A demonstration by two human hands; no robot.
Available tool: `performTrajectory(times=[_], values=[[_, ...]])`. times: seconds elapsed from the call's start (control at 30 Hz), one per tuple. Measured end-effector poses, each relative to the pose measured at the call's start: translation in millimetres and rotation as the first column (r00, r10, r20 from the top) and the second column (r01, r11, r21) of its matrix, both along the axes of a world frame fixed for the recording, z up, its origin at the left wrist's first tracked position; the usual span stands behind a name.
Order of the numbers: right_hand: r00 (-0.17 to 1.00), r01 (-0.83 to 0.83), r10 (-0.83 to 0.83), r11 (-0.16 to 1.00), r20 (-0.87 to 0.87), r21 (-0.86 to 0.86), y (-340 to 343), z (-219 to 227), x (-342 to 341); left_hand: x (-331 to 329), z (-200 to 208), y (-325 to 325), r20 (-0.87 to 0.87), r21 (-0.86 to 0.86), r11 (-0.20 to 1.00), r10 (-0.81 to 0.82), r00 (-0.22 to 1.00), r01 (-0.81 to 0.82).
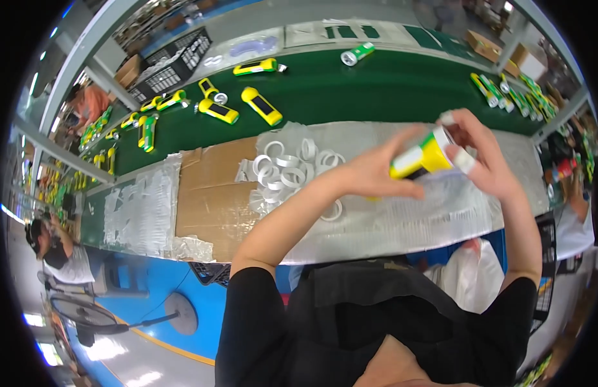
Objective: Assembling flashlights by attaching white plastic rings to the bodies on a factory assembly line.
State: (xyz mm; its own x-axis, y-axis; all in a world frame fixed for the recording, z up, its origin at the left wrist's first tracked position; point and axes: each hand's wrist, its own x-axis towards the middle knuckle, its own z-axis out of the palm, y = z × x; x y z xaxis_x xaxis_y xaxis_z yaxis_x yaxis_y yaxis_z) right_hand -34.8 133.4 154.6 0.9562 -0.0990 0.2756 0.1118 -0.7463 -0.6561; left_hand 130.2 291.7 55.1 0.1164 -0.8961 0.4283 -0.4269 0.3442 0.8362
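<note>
A yellow, green and white flashlight [431, 157] is held tilted above the right part of the bench, its head end toward my right hand. My left hand [379, 169] grips its body from the left, with the thumb below and the fingers above. My right hand [485, 155] curls round the head end at a pale rim, and white coverings show on its thumb and a finger. Whether that rim is a separate ring I cannot tell. Left of the flashlight, partly behind my left forearm, lies a pile of white rings [289, 175].
Beyond the bench runs a green belt [325, 97] with several yellow-green flashlights [261, 106] on it. More flashlights [525, 100] are clustered at the far right. Cardboard [212, 200] covers the bench's left part. A black crate [173, 68] stands far left; a fan [86, 316] stands behind left.
</note>
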Motion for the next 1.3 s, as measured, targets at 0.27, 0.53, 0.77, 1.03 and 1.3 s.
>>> performTrajectory(times=[0.27, 0.53, 0.77, 1.03, 1.3], values=[[0.906, 0.402, -0.358, 0.895, 0.228, -0.193, -42, -112, 103, 67, -15, -44, 0.541, 0.281, 0.861, 0.223, 0.811, -0.425], [0.7, 0.603, -0.594, 0.789, 0.397, 0.117, -160, -185, 216, 222, -47, 1, 0.673, -0.331, 0.533, 0.712, 0.201, -0.779], [0.443, 0.811, -0.885, 0.329, 0.14, -0.484, -276, -223, 188, 288, -86, 43, 0.782, 0.32, 0.248, 0.476, 0.403, -0.914], [0.994, 0.087, -0.026, 0.792, -0.109, 0.604, -68, -154, 180, 171, -34, 5, 0.07, 0.244, 0.826, 0.508, 0.858, -0.509], [0.996, 0.064, -0.073, 0.334, -0.042, 0.94, 30, -127, 68, 30, -37, 36, -0.023, 0.289, 0.94, 0.196, 0.98, -0.181]])
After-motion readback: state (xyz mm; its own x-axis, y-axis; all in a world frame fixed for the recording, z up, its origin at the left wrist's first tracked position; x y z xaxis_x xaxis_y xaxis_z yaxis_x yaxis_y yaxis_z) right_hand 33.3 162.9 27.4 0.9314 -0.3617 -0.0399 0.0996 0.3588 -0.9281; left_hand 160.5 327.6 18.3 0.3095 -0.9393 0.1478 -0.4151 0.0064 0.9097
